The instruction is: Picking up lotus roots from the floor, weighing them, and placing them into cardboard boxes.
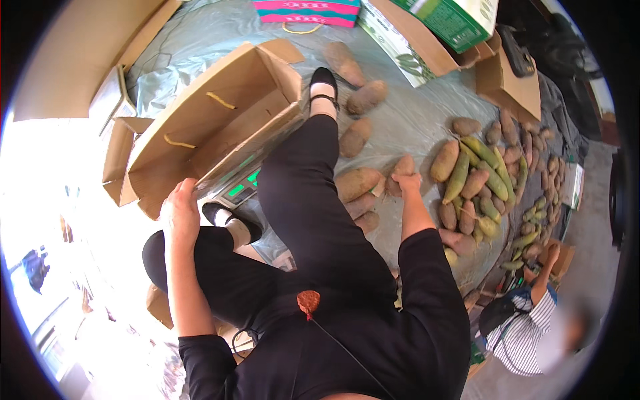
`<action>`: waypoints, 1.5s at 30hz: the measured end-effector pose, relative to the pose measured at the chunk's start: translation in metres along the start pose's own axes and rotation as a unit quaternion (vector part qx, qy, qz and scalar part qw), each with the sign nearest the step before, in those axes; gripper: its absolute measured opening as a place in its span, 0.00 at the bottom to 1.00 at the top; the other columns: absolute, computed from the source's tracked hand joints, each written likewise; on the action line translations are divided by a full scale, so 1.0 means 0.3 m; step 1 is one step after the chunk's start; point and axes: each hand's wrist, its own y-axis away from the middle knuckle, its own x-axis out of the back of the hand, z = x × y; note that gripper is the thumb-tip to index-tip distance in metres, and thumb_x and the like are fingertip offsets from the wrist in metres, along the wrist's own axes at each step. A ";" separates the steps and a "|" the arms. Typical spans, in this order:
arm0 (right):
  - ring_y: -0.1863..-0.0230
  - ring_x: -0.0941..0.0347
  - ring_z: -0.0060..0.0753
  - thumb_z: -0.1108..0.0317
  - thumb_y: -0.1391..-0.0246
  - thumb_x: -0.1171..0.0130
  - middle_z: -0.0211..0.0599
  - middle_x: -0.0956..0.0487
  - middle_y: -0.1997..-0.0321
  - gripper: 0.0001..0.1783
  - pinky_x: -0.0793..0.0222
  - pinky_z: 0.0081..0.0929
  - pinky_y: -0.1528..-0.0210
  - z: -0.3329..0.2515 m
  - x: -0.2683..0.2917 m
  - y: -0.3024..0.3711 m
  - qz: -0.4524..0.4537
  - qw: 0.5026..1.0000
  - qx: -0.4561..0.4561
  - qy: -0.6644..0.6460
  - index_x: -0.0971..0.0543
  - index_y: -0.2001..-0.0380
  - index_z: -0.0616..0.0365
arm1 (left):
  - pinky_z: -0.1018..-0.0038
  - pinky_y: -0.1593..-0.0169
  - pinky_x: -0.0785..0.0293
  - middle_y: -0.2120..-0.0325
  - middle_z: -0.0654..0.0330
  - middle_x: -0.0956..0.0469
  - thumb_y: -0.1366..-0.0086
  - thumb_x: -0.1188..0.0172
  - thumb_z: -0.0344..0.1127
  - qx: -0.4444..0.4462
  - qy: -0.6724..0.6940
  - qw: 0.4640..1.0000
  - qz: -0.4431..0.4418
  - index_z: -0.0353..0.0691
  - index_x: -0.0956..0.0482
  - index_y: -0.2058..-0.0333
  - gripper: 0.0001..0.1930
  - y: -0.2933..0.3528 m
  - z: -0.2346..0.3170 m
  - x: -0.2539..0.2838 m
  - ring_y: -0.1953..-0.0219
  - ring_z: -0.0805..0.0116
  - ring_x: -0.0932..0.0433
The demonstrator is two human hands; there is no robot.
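An open cardboard box (180, 120) with two yellow cord handles stands at my left, and no vegetables show in it. The fingers of my left hand (180, 215) are closed over its near rim. My right hand (407, 182) grips a brown sweet potato (403, 165) on the plastic sheet. Just left of it lie more large sweet potatoes (358, 183), several of them in a loose row. A scale with a lit green display (237, 191) sits by the box, partly hidden by it and my leg.
Brown and green root vegetables (477, 180) lie heaped at the right. Past them, a person in a striped shirt (520, 333) reaches toward a small carton. Green-and-white boxes (447, 27) and a pink box (307, 12) stand at the far side. Plastic sheeting (407, 113) covers the floor.
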 end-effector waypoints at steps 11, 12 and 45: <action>0.52 0.31 0.53 0.66 0.68 0.26 0.47 0.31 0.46 0.44 0.32 0.57 0.63 0.032 -0.041 -0.028 -0.073 0.996 -0.029 -0.034 0.38 0.46 0.59 | 0.59 0.59 0.29 0.70 0.52 0.24 0.44 0.53 0.23 -0.016 -0.014 1.000 0.000 0.38 0.26 0.65 0.09 0.001 -0.003 0.023 0.64 0.50 0.25; 0.52 0.32 0.55 0.66 0.68 0.26 0.47 0.32 0.46 0.45 0.32 0.58 0.63 0.009 -0.053 0.006 -0.058 0.995 -0.051 -0.068 0.39 0.45 0.57 | 0.59 0.60 0.29 0.70 0.52 0.24 0.44 0.52 0.23 -0.027 -0.007 1.000 0.006 0.38 0.26 0.66 0.09 0.005 -0.014 0.020 0.64 0.50 0.25; 0.44 0.34 0.35 0.71 0.70 0.31 0.36 0.29 0.49 0.41 0.38 0.31 0.42 -1.207 0.268 1.099 -0.296 0.615 0.731 0.029 0.34 0.46 0.55 | 0.60 0.64 0.27 0.75 0.51 0.24 0.49 0.50 0.20 -0.031 -0.038 0.998 -0.030 0.39 0.28 0.70 0.08 0.045 -0.062 0.082 0.67 0.49 0.23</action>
